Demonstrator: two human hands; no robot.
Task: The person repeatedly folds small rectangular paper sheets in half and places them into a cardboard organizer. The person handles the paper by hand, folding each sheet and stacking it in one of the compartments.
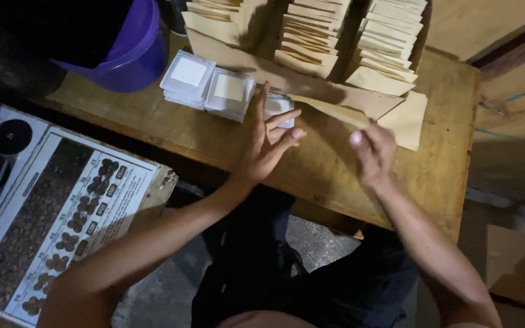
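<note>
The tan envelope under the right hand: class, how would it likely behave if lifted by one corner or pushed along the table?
The tan envelope looks thin and flat, so it would probably be light and sag when lifted by a corner. Lying flat on the wooden table, it should slide rather than roll or tip. The right hand touches its edge; paper this thin likely creases easily.

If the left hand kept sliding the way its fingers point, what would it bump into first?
The left hand points up and right. Its fingertips already reach the small white square packet; just beyond lies the long tan envelope. Depth is hard to judge, so it may pass slightly above them.
</note>
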